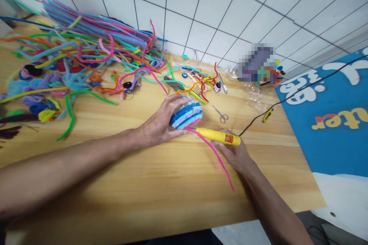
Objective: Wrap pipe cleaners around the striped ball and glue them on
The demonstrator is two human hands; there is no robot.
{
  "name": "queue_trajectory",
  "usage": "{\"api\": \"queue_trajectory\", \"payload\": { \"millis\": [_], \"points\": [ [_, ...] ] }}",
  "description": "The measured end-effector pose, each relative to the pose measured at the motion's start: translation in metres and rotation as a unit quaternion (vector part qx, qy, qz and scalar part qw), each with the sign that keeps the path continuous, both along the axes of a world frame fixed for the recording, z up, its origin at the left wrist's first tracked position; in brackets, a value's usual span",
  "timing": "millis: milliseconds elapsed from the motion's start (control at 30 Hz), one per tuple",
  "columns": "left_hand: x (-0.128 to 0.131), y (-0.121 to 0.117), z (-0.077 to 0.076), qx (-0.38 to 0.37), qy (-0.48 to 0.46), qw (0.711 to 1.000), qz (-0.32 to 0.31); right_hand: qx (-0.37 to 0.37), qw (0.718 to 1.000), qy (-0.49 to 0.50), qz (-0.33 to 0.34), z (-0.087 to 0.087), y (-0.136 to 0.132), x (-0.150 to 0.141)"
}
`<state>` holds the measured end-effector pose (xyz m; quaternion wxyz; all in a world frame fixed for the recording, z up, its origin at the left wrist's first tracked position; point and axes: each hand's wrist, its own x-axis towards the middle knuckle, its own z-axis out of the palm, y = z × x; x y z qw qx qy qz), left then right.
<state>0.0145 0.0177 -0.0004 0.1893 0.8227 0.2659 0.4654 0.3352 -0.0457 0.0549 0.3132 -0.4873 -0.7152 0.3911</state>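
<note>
My left hand [165, 120] is wrapped round the left side of a ball [188, 113] covered in rows of blue, light blue and lilac pipe cleaner. From the ball's lower edge a pink pipe cleaner [220, 157] trails down to the right over the wood. In my right hand [234, 153] is a yellow hot glue gun [217, 136], its tip touching or very near the spot where the pink strand meets the ball. A black cord runs from the gun's back end. The fingers under the gun are partly hidden.
Loose pipe cleaners [71, 53] heap at the back left. Pliers [186, 90], small scissors [222, 115] and a yellow utility knife [267, 115] lie beyond my hands. Clear plastic domes [257, 101] stand back right. A blue board [330, 122] borders the wooden table [161, 187].
</note>
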Motion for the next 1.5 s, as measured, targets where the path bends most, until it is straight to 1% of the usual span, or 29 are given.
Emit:
{"api": "queue_trajectory", "payload": {
  "millis": [167, 233, 367, 467, 567, 667, 800, 867, 1033, 1133, 1233, 1333, 1500],
  "points": [
    [-0.001, 0.001, -0.001, -0.009, -0.001, 1.000, 0.002, -0.048, 0.996, -0.006, -0.074, -0.001, -0.004, 0.002],
    [-0.001, 0.001, -0.001, -0.008, -0.001, 1.000, 0.002, -0.056, 0.994, -0.006, -0.090, -0.002, -0.005, 0.003],
    [-0.002, 0.002, -0.002, -0.013, 0.005, 1.000, 0.002, -0.053, 0.996, 0.029, -0.069, -0.001, -0.001, 0.005],
    [-0.003, 0.002, -0.002, -0.022, 0.004, 1.000, -0.002, -0.051, 0.996, 0.030, -0.062, 0.000, 0.001, 0.006],
    [-0.002, 0.001, -0.002, -0.017, -0.002, 1.000, 0.001, -0.045, 0.996, 0.040, -0.061, -0.003, 0.001, 0.006],
    [0.000, 0.001, -0.001, -0.006, -0.009, 1.000, 0.000, -0.026, 0.998, 0.029, -0.048, -0.006, 0.001, 0.004],
    [0.001, 0.001, -0.001, 0.002, -0.012, 1.000, 0.001, -0.023, 1.000, 0.017, -0.013, -0.003, 0.001, 0.001],
    [0.000, 0.001, -0.002, 0.001, -0.006, 1.000, 0.006, -0.031, 0.999, 0.023, -0.021, -0.003, 0.001, 0.001],
    [-0.002, 0.002, -0.002, -0.013, 0.011, 1.000, 0.008, -0.050, 0.995, 0.042, -0.079, -0.011, 0.003, 0.009],
    [-0.002, 0.002, -0.003, -0.001, 0.002, 1.000, 0.011, -0.053, 0.995, 0.039, -0.078, -0.010, 0.003, 0.010],
    [-0.002, 0.002, -0.003, 0.004, -0.004, 1.000, 0.012, -0.037, 0.994, 0.037, -0.092, -0.003, 0.001, 0.008],
    [-0.001, 0.002, -0.003, 0.004, -0.005, 1.000, 0.012, -0.047, 0.994, 0.037, -0.096, 0.001, 0.001, 0.008],
    [-0.001, 0.001, -0.004, -0.002, -0.001, 1.000, 0.017, -0.062, 0.993, 0.072, -0.073, -0.006, 0.006, 0.012]
  ]
}}
